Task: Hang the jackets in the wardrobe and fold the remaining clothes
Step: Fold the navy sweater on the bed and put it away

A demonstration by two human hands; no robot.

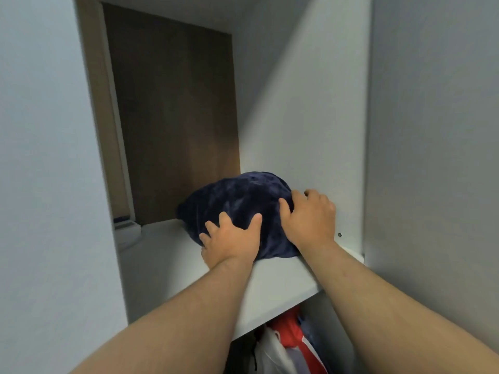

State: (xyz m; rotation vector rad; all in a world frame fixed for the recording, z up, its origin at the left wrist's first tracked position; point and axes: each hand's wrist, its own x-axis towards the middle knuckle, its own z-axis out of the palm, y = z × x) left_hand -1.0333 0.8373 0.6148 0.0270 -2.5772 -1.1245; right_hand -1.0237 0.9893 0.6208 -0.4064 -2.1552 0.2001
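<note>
Sitting on the upper shelf (283, 287) of the wardrobe (418, 130) is a dark blue bundle of soft clothing (243, 203), pushed toward the right inner wall. The left hand (229, 238) lies on its near left side, fingers spread and pressing flat into the fabric. The right hand (307, 217) covers its right side, thumb on the cloth and fingers curled over the far edge, gripping it. Below the shelf hang jackets (289, 344) in red, white and blue. A brown door (175, 117) stands behind, past the shelf.
</note>
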